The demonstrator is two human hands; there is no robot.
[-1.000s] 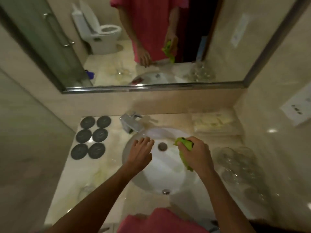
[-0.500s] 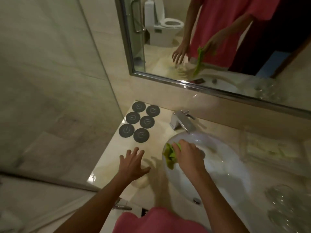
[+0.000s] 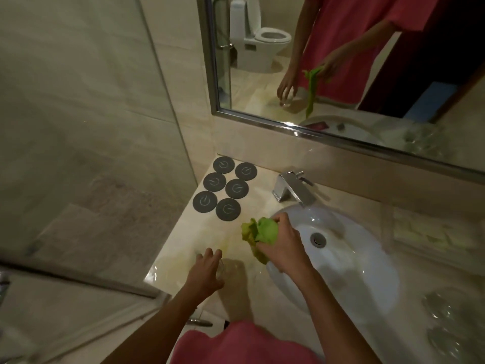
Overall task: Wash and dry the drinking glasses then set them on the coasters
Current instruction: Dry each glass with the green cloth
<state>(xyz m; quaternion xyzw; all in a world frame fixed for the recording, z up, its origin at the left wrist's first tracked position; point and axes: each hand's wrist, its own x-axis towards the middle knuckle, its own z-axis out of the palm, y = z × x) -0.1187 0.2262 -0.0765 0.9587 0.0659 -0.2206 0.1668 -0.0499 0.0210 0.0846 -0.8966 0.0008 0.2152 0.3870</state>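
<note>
Glass (image 3: 220,266) under left hand (image 3: 206,271), fingers curled round it; right hand (image 3: 282,248) clutches green cloth (image 3: 261,233).

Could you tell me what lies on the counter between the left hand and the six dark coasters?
In the head view, only bare, glossy countertop lies between the left hand and the coasters; the green cloth sits off to the right.

The person wears a pink short-sleeved shirt (image 3: 236,345), forearms bare.
</note>
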